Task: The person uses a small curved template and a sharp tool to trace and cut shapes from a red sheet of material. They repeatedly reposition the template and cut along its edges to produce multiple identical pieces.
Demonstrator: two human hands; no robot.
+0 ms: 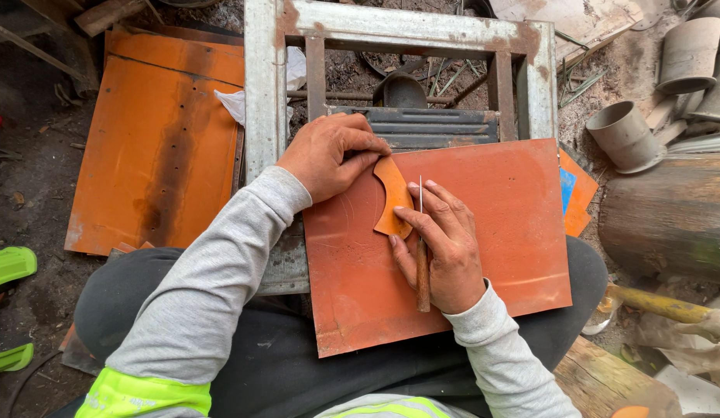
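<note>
A red-orange metal sheet [499, 224] lies across my lap and a rusty metal frame [264, 101]. My left hand [329, 155] presses a small curved orange template [392, 197] flat on the sheet. My right hand [445, 248] holds a thin metal scriber with a wooden handle [422, 271], its tip at the template's right edge. Faint scratched arcs show on the sheet left of the template.
A larger orange sheet [155, 147] lies on the dirt at the left. Grey pipe sections [627, 135] stand at the right beside a rusty drum [670, 217]. A yellow-handled tool [658, 306] lies at lower right. A dark corrugated panel [422, 128] sits under the frame.
</note>
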